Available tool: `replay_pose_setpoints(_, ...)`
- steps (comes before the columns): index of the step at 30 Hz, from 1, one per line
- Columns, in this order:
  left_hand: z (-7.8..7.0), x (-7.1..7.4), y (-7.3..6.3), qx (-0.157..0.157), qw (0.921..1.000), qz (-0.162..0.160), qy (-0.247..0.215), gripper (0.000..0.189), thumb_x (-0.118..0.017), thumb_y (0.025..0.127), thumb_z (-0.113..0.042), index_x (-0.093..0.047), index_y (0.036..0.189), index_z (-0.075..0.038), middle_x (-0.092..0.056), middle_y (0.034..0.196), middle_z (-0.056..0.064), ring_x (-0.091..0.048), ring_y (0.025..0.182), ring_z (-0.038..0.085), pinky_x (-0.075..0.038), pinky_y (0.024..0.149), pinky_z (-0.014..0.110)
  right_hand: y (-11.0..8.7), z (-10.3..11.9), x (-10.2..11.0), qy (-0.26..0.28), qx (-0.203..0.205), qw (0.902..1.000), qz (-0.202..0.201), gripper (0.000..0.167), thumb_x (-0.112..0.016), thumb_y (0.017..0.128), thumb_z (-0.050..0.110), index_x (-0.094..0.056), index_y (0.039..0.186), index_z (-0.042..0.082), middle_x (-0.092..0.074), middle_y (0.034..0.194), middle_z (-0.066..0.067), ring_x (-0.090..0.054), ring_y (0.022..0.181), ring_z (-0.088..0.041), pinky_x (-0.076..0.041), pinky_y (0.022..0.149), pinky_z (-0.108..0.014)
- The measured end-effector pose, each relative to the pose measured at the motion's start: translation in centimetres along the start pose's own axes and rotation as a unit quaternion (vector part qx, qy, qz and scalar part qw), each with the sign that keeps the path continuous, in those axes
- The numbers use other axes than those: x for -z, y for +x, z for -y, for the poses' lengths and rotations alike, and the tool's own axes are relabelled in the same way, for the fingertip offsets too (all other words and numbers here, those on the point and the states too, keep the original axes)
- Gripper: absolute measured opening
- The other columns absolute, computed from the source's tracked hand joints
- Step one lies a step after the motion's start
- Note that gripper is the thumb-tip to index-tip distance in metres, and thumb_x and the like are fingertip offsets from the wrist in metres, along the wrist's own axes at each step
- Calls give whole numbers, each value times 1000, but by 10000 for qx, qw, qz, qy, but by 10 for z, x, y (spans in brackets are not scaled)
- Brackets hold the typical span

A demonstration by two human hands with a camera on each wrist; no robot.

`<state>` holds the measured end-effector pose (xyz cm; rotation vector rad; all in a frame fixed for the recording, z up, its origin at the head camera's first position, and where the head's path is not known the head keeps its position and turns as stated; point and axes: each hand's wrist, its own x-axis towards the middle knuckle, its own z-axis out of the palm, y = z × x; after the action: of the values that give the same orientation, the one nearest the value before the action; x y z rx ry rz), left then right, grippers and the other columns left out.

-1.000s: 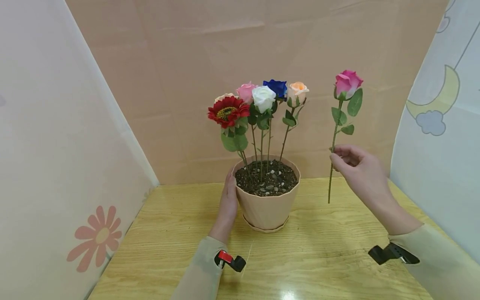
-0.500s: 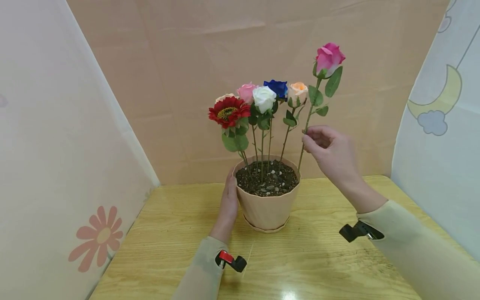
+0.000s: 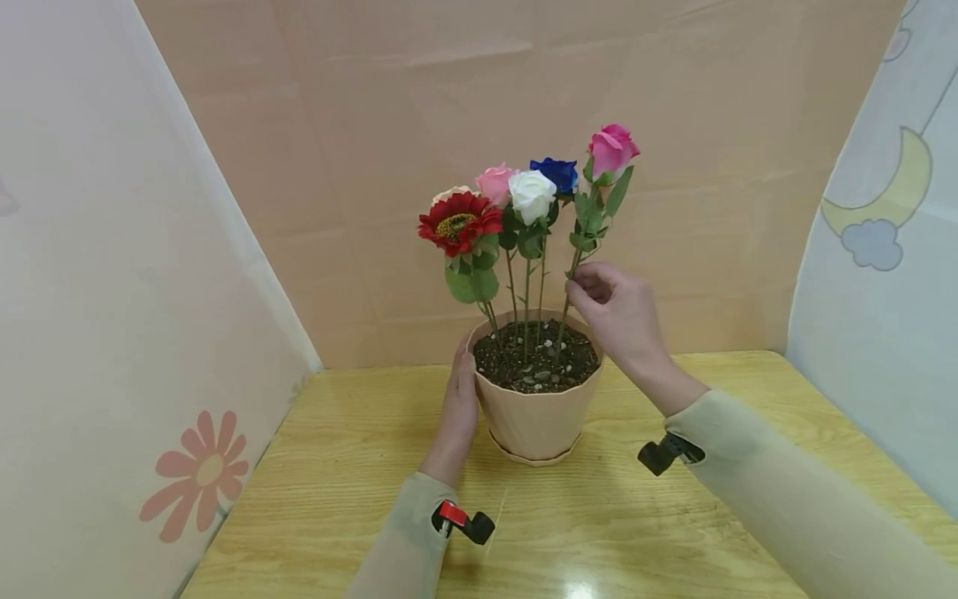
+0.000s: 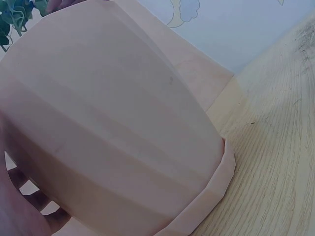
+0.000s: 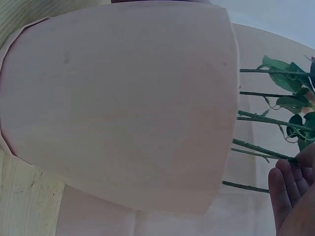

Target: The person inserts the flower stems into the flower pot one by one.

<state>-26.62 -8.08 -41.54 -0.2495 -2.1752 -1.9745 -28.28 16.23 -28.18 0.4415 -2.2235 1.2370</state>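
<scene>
My right hand (image 3: 617,316) pinches the stem of a bright pink rose (image 3: 614,150) between thumb and fingertips, above the right side of a beige flowerpot (image 3: 535,420). The rose stands nearly upright, its stem's lower end at the dark soil (image 3: 546,378). In the right wrist view, my right hand (image 5: 295,191) is beside several green stems past the rim. My left hand (image 3: 456,403) holds the pot's left side; in the left wrist view its fingers (image 4: 37,199) reach behind the pot (image 4: 113,113). The peach rose is mostly hidden behind the pink one.
Standing in the soil are a red daisy-like flower (image 3: 460,225), a white rose (image 3: 533,196), a blue rose (image 3: 555,173) and a light pink rose (image 3: 496,184). The pot's saucer (image 3: 533,459) sits on the wooden table (image 3: 337,482). Cloth walls (image 3: 359,166) surround it.
My right hand has carried the bright pink rose leftward from beside the pot, first up, then down to the soil. My left hand has stayed on the pot.
</scene>
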Motion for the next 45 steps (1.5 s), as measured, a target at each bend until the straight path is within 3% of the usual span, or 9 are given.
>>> replay_pose_setpoints(8,0,0,0,-18,9999,16,-99,62,-25,121,-54,-27,177,-28,-22,182,1,-15,168,29,-15,133,61,-2,-8,-11,-128,-46,9998,150,18,-73,108,16,-79,118,2,-79,104,-12,-73,87,-25,-53,73,-22)
replay_pose_setpoints(18,1,0,1,-109,9998,1,-138,61,-25,121,-52,-28,177,-26,-23,182,1,-16,168,28,-14,134,60,-10,-16,-21,-339,115,9990,265,17,-73,107,11,-79,117,-1,-80,104,-15,-76,89,-30,-60,81,-49)
replay_pose_setpoints(33,2,-1,1,-40,9999,-52,-109,64,-25,121,-53,-27,177,-23,-24,182,3,-17,168,29,-16,134,58,-22,-25,-36,-501,286,9978,329,21,-71,110,14,-81,117,-3,-81,101,-14,-74,84,-28,-60,74,-47)
replay_pose_setpoints(45,2,-1,2,-63,9999,-12,-147,63,-25,121,-53,-26,177,-25,-24,182,3,-16,168,29,-15,134,59,-25,-30,-39,-493,132,9975,485,20,-71,110,14,-82,119,0,-81,104,-13,-74,85,-26,-60,74,-47)
